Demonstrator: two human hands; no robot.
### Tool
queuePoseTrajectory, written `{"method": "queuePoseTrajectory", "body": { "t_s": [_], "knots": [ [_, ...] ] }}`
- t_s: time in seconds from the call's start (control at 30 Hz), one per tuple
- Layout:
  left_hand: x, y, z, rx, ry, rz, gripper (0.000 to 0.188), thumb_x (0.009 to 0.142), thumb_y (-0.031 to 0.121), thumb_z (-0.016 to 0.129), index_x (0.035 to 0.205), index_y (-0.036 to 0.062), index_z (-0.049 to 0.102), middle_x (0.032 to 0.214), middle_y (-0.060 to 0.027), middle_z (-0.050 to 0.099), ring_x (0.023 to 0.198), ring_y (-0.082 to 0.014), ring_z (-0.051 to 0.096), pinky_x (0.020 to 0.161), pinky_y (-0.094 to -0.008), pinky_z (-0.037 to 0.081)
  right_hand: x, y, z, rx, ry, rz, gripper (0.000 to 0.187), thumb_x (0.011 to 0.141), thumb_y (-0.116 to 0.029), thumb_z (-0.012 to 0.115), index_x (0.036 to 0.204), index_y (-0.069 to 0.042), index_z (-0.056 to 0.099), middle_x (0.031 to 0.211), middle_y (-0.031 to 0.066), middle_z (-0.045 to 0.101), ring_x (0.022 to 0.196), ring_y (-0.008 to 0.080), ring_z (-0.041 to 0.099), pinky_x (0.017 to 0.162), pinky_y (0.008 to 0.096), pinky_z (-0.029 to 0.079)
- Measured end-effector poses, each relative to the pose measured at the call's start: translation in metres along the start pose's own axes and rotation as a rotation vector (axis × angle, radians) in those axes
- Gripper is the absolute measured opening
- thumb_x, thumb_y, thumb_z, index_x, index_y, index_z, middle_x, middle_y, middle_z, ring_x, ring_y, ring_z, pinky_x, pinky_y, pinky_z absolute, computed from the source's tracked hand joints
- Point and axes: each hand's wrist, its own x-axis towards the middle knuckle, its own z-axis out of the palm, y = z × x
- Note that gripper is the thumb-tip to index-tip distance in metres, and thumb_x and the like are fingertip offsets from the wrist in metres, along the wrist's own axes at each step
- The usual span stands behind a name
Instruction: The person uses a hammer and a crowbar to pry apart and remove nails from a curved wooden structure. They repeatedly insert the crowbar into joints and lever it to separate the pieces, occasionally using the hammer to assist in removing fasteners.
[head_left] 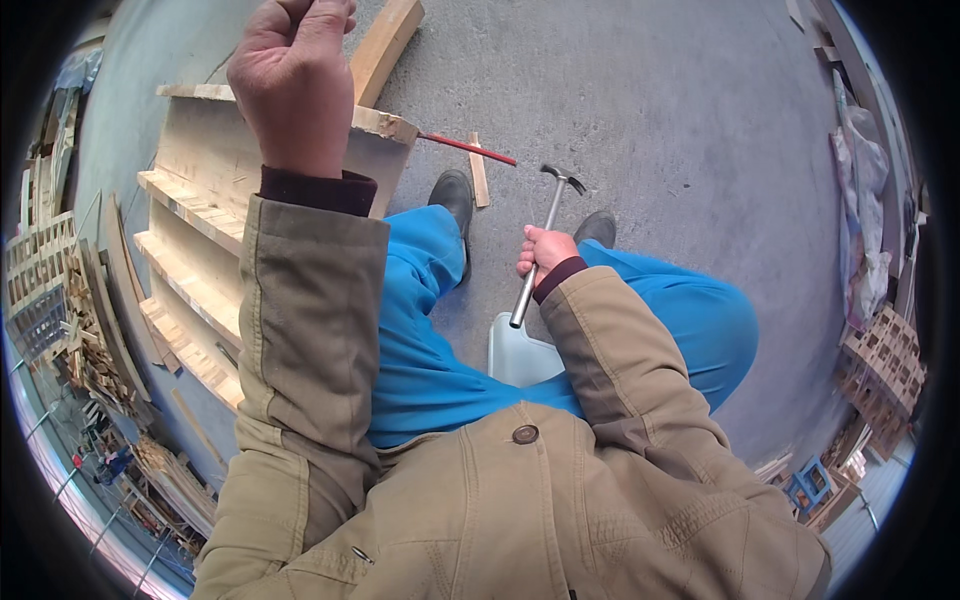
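My right hand (550, 250) is wrapped round the metal handle of a claw hammer (551, 200), whose dark head points away from me above the floor. My left hand (295, 100) is raised at the upper left with its fingers curled closed. The frame's top edge cuts off part of those fingers, so anything in them cannot be made out. Below and beside that hand stands a wooden structure (195, 205) of stacked boards, stepped like shelves. A thick timber beam (385, 50) extends past its far end. A thin red bar (470, 147) reaches out from its right side.
A small wood strip (479, 172) lies on the concrete floor (680, 130) by my left shoe. Between my legs shows a pale plastic seat (522, 352). Pallets and scrap wood (95, 340) line the left side; plastic sheeting (862, 200) and a pallet (885, 360) stand at the right.
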Motion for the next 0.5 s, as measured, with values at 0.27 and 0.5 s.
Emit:
{"method": "queuePoseTrajectory", "body": {
  "t_s": [0.27, 0.5],
  "knots": [
    [-0.004, -0.002, 0.000, 0.009, -0.045, -0.012, 0.012, 0.092, 0.007, 0.069, 0.099, -0.0025, 0.068, 0.090, -0.0088, 0.072, 0.084, -0.0139, 0.067, 0.082, -0.0244, 0.051, -0.013, 0.009, 0.021, -0.101, 0.006, 0.002, 0.012, 0.100, -0.010, 0.051, 0.092, -0.009, 0.043, 0.068, -0.0012, 0.035, 0.052, 0.0105, 0.034, 0.045, 0.0281, 0.033],
    [-0.001, -0.003, -0.003, -0.011, -0.066, -0.029, 0.012, 0.092, 0.007, 0.069, 0.100, -0.0024, 0.068, 0.090, -0.0086, 0.072, 0.085, -0.0139, 0.066, 0.083, -0.0250, 0.052, -0.007, -0.017, 0.009, 0.045, 0.158, -0.076, 0.008, 0.102, -0.011, 0.048, 0.095, -0.008, 0.044, 0.067, -0.0026, 0.033, 0.051, 0.0100, 0.031, 0.045, 0.0280, 0.033]
  ]
}}
